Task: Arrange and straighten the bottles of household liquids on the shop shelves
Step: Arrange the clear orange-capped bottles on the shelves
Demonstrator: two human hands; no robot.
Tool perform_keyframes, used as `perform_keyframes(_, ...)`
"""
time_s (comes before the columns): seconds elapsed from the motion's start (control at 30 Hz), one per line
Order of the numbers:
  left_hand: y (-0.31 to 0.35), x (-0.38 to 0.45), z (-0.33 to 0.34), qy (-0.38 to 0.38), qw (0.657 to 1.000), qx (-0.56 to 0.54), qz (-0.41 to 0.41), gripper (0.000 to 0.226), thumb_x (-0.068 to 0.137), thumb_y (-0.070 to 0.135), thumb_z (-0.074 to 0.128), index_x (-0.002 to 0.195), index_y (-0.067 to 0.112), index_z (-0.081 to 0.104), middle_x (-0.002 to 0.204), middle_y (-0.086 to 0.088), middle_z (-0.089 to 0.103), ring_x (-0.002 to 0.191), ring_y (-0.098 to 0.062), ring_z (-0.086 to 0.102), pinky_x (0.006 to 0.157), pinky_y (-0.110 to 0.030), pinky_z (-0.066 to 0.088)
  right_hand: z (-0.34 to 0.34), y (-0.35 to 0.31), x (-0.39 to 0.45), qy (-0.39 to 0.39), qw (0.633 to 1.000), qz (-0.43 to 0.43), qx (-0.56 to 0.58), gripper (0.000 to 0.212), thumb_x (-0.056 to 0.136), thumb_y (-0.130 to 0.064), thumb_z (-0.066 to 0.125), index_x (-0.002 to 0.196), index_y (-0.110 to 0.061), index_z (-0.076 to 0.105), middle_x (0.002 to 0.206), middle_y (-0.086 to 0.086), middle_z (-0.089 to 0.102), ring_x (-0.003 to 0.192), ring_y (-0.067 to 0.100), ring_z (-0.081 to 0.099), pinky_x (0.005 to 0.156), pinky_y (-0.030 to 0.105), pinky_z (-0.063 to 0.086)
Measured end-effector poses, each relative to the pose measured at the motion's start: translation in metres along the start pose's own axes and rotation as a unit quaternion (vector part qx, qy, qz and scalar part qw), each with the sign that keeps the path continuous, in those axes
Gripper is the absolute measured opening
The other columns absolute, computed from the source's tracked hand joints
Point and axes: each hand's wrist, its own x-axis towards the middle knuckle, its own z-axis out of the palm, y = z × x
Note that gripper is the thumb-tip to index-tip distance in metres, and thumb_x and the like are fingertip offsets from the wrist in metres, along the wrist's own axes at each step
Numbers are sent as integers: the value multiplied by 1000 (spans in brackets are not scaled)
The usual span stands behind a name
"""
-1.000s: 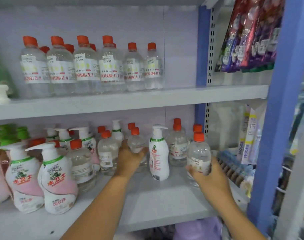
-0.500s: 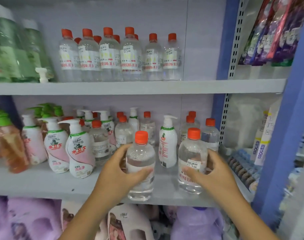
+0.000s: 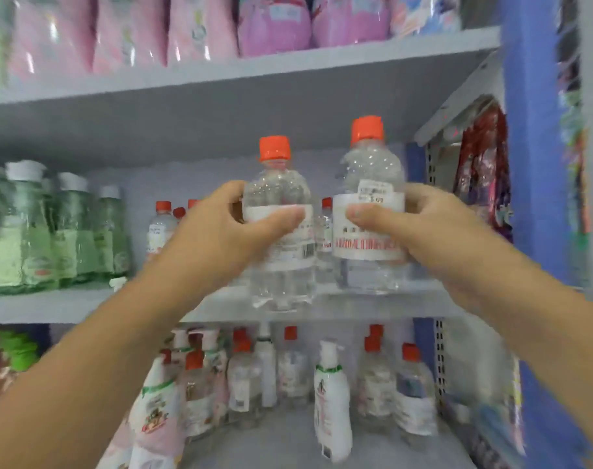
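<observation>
While each hand (image 3: 220, 238) (image 3: 433, 231) grips one clear bottle (image 3: 281, 238) (image 3: 369, 211) at the middle shelf (image 3: 51, 308), neither appears set down; placing remains.

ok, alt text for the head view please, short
Two bare hands each hold up a clear, orange-capped bottle in front of a grey shop shelf: left hand grips the left bottle, right hand the right bottle. Green bottles stand at left; pump bottles fill the shelf below.
</observation>
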Motion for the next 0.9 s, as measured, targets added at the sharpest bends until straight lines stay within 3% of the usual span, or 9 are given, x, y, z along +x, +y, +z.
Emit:
perform_keyframes(0.1,-19,44,16,-29,995,70,-58,83,61,88,69,126,37,56,97,21,63,77,0,64,56,-19,42,6,12,33,-25,997,64,-35,57,57,-65,86,103,-41,61,92,-16,74,79,3,73,69,33,58)
perform_keyframes(0.2,-40,74,30,-41,993,81,-76,94,67,76,78,142,29,47,96,24,51,78,0,58,59,-22,46,14,25,59,-35,991,112,-64,61,67,-50,89,116,-32,57,106,-7,71,93,15,72,84,43,61)
perform_keyframes(0.33,-55,102,37,-88,978,166,-87,108,65,85,70,153,36,33,96,17,60,68,-8,71,56,-25,47,20,35,85,-70,982,138,-105,54,70,-42,90,110,-30,55,93,-5,75,82,15,75,75,36,64)
perform_keyframes(0.43,-54,128,42,-119,962,237,-61,107,66,82,73,153,32,37,140,4,61,109,-15,70,79,-31,52,19,33,107,-120,964,147,-185,50,75,-45,87,109,-27,54,98,-2,74,88,18,73,81,38,63)
perform_keyframes(0.5,-49,142,44,-124,950,281,-50,104,67,76,78,151,27,42,150,2,53,124,-24,59,93,-35,50,19,29,120,-141,946,153,-250,51,77,-47,84,112,-23,56,105,2,71,93,21,71,84,40,62)
perform_keyframes(0.63,-46,159,50,-153,940,298,-61,103,66,64,87,147,20,42,139,-2,57,100,-22,54,77,-36,46,25,29,138,-147,927,161,-305,70,76,-40,88,126,-14,47,106,10,70,84,26,75,73,39,65)
perform_keyframes(0.73,-53,168,59,-154,940,298,-69,116,67,57,90,157,24,25,139,-3,57,83,-16,68,64,-32,52,33,37,150,-163,917,165,-325,61,76,-37,89,120,-14,54,101,9,73,81,25,76,73,41,65)
perform_keyframes(0.87,-67,176,71,-163,947,276,-32,121,70,50,91,161,39,12,158,-2,46,70,-13,73,71,-34,59,40,46,166,-174,911,157,-338,56,76,-42,88,117,-18,58,100,6,74,82,23,76,71,40,66)
perform_keyframes(0.9,-70,178,72,-162,947,275,-25,118,72,51,90,161,39,14,159,0,44,69,-12,73,65,-30,56,42,49,170,-174,912,153,-338,55,77,-42,87,118,-19,59,100,6,74,82,23,75,70,39,66)
